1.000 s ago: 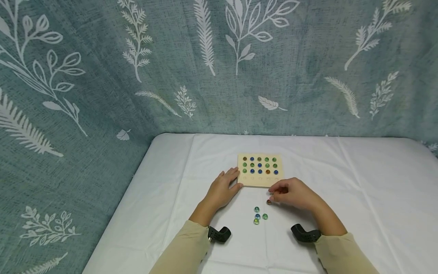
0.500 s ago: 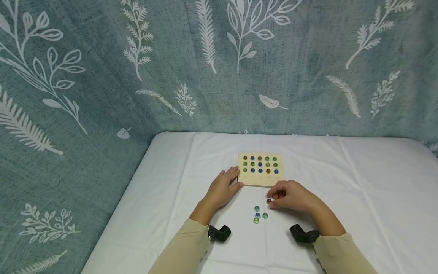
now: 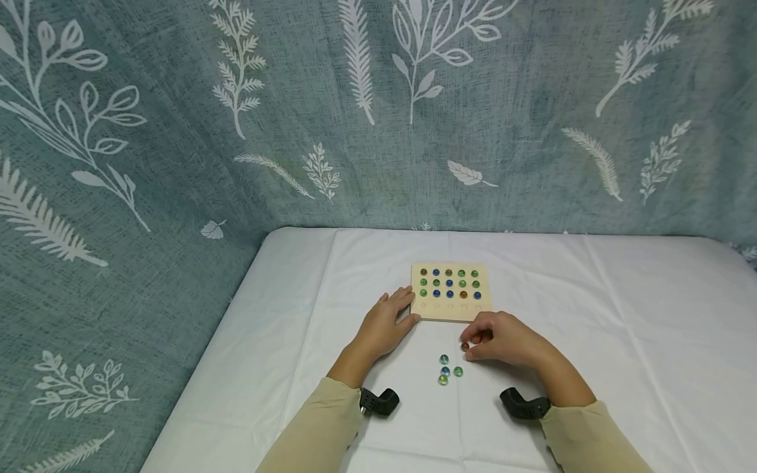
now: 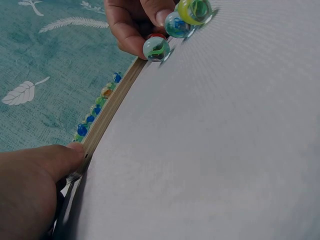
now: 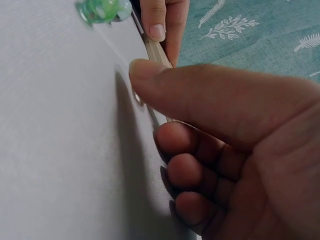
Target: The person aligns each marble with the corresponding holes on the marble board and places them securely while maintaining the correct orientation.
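A pale wooden board (image 3: 451, 313) carries marbles in three rows of hollows; the front row of hollows is bare. My left hand (image 3: 381, 328) rests flat at its left front corner, fingers straight along the left side and the thumb (image 4: 72, 156) against the front edge. In front of the board, my right hand (image 3: 505, 338) has thumb and index finger on either side of a reddish-brown marble (image 3: 464, 347), pinching it close to the cloth. The right wrist view mostly hides this marble behind the thumb (image 5: 150, 75); its other fingers are curled.
Several loose marbles lie left of the right hand: a clear green one (image 3: 444, 359), a blue one (image 3: 445, 372), a yellow-green one (image 3: 443, 380) and another green one (image 3: 458, 372). White cloth (image 3: 296, 394) covers the table, with a leaf-patterned curtain (image 3: 378, 184) behind.
My right hand has shifted slightly towards me, its thumb and index finger coming round the reddish-brown marble, which stays in place. The left hand and board have not moved.
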`<state>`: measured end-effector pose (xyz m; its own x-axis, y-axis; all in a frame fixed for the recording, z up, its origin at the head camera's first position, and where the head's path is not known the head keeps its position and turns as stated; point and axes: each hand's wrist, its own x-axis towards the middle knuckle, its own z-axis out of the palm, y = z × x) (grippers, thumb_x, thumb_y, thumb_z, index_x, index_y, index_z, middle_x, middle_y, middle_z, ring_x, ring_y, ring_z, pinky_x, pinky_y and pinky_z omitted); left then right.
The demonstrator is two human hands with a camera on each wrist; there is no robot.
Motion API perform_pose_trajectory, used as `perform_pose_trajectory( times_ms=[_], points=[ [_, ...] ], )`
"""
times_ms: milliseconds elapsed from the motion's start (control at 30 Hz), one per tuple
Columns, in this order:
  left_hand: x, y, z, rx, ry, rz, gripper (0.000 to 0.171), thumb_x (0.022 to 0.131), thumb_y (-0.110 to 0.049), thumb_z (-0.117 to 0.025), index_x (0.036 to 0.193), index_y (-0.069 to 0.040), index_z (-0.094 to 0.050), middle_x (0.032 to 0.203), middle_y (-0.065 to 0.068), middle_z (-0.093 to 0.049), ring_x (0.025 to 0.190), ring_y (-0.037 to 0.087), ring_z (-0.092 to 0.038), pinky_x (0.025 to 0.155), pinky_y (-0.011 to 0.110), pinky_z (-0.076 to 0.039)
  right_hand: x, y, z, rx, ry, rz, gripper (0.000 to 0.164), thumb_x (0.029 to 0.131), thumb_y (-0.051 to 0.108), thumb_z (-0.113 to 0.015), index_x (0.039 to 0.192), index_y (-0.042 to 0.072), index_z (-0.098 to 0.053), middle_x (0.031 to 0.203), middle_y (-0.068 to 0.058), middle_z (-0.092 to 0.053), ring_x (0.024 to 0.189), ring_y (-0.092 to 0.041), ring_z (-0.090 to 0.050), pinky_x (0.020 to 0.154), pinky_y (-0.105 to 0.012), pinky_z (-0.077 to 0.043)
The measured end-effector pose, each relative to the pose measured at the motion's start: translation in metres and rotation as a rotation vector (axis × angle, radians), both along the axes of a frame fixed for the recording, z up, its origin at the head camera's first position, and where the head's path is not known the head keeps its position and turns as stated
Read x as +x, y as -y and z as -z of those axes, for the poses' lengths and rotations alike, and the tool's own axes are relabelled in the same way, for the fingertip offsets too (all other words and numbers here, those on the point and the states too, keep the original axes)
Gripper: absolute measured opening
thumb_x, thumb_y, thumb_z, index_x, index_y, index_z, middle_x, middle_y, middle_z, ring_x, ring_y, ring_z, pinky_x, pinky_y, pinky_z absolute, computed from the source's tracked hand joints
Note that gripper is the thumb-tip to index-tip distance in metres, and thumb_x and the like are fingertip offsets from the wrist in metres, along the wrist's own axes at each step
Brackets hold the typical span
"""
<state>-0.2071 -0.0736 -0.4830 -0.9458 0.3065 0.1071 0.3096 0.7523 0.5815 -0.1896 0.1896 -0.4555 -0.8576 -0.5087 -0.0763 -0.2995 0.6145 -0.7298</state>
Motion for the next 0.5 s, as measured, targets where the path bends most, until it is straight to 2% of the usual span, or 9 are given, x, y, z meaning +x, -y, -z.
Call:
perform_pose_trajectory(
  times_ms=[500],
  points=[
    [0.0003, 0.0001, -0.0001, -0.006, 0.000, -0.004, 0.055, 0.098, -0.034, -0.060, 0.147, -0.012, -0.048, 0.155, -0.003, -0.041, 0.146, 0.013, -0.033, 0.125, 0.033, -0.019, 0.0016, 0.0042, -0.0008, 0.015, -0.045, -0.018, 0.011, 0.079, 0.019, -0.083, 0.088, 0.018, -0.077, 0.083, 0.004, -0.062, 0.073, -0.006, -0.051, 0.062, -0.020, -0.047]
  ],
)
